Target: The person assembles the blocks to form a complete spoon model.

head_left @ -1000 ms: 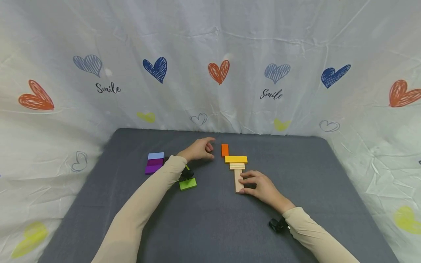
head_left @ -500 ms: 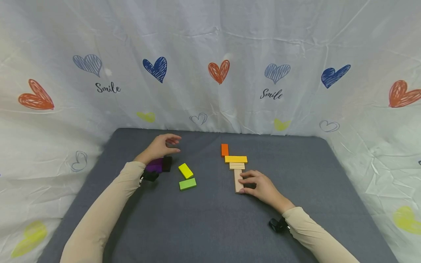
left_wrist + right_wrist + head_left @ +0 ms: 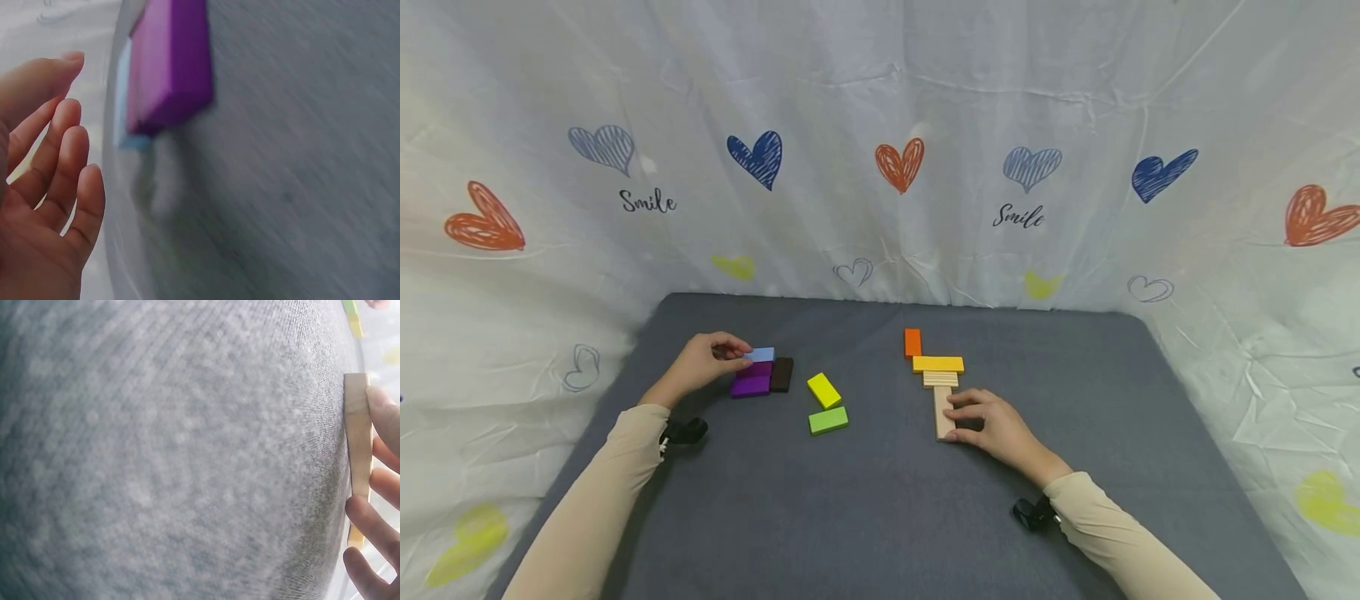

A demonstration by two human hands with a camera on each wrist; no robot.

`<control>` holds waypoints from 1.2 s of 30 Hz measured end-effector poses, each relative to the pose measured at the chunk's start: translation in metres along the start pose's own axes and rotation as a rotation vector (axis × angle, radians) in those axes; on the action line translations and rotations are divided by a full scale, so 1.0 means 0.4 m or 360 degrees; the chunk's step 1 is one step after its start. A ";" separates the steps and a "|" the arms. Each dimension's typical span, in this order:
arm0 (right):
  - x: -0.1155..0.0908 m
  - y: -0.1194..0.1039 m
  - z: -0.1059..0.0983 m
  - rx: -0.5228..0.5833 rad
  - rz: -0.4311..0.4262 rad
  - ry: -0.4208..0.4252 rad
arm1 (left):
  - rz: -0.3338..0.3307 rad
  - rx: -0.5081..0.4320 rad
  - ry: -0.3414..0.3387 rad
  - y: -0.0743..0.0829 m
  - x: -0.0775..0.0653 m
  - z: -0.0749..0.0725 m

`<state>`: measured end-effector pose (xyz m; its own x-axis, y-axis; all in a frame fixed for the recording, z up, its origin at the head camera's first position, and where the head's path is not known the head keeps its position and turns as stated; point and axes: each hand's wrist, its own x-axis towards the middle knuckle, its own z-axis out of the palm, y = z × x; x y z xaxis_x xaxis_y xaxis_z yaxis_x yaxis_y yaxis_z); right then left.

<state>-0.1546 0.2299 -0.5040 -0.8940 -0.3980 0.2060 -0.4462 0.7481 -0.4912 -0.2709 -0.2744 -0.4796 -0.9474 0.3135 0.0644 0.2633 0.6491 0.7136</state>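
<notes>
In the head view my left hand (image 3: 703, 360) is by the left end of a light blue block (image 3: 762, 355), its fingers loosely bent. The left wrist view shows the fingers apart from that block and the purple block (image 3: 181, 56), with nothing between them. A darker purple block (image 3: 754, 369) lies between these two. My right hand (image 3: 996, 423) rests its thumb and fingertips on the right side of a plain wooden block (image 3: 943, 412), also in the right wrist view. Beyond it, in line, are thin plain wooden slats (image 3: 940, 378), a yellow-orange block (image 3: 937, 364) and an orange block (image 3: 912, 342).
A black block (image 3: 781, 375) lies against the right side of the purple blocks. Between the two groups are a yellow block (image 3: 824, 390) and a green block (image 3: 828, 421). The grey cloth-covered table (image 3: 865, 517) meets a white curtain (image 3: 820, 217) at its far edge.
My left hand has moved left from near the orange block, over the purple and light blue blocks, to their left end. The right hand and the blocks have stayed in place.
</notes>
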 end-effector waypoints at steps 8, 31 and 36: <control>0.000 0.005 0.006 -0.0021 -0.0022 0.0022 | -0.0037 0.0051 -0.0007 -0.058 -0.042 0.000; -0.001 0.009 0.008 -0.0021 -0.0002 0.0024 | 0.0046 0.0089 -0.0086 -0.086 -0.039 -0.006; 0.000 0.010 0.006 -0.0022 0.0011 0.0005 | 0.0048 0.0116 -0.0099 -0.086 -0.039 -0.004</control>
<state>-0.1563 0.2315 -0.5080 -0.8970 -0.3912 0.2057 -0.4408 0.7581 -0.4806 -0.2655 -0.3029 -0.5040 -0.9262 0.3749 0.0401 0.3065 0.6868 0.6591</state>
